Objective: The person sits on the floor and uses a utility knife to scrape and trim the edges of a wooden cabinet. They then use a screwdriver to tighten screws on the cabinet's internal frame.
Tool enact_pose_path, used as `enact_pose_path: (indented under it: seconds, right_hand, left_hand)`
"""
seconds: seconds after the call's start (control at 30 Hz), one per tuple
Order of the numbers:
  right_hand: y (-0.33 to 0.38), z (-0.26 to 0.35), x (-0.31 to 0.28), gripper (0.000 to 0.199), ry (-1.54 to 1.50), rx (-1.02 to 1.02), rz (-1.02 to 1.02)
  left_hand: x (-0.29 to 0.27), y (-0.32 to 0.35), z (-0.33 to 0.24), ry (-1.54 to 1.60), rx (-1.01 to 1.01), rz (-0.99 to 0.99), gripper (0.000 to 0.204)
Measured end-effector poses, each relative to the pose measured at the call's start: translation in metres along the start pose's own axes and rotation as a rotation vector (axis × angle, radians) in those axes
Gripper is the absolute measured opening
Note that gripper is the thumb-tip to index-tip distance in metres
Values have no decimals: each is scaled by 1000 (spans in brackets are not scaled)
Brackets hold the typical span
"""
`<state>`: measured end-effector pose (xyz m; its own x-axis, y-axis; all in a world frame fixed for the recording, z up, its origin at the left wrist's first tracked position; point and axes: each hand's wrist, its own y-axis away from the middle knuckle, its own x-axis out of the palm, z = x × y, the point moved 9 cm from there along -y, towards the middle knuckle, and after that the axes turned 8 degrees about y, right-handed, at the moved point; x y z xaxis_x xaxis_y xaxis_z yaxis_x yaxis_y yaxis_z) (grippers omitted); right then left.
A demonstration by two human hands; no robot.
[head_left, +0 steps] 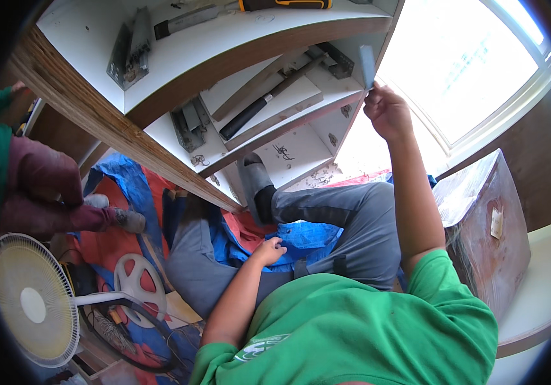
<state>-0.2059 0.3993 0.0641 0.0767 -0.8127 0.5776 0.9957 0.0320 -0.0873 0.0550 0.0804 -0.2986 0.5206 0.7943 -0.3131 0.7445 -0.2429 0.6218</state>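
My right hand (388,112) is raised at the right edge of an open white cabinet (237,58). Its fingers pinch the lower end of a flat, narrow grey-blue strip (367,64), which stands upright; its exact kind is unclear. Low over my lap, my left hand (269,251) has its fingers curled, with nothing visible in them, above a crumpled blue and red tarp (311,239). On the middle shelf in front of me lies a hammer-like tool with a black grip (246,117), resting across a board (288,106).
Metal brackets (189,125) and a yellow-black tool (286,4) lie on the shelves. A white fan (31,305) and a grey reel (140,282) stand lower left, near another person's legs (51,186). At right are a bright window (462,70) and a wrapped brown box (490,234).
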Motion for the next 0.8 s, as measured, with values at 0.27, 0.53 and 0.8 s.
enact_pose_path:
  seconds: [0.27,0.53,0.8]
  right_hand:
    - [2,6,13,15,51,-12,190]
    - [24,-19,-10,15,233,99,-14]
    - [97,-55,74,10,656,104,320]
  left_hand:
    - [-1,6,-18,9,45,3,45]
    - [-25,21,-61,427,154,-187,28]
    - [-95,99,-258,873,740,-277,28]
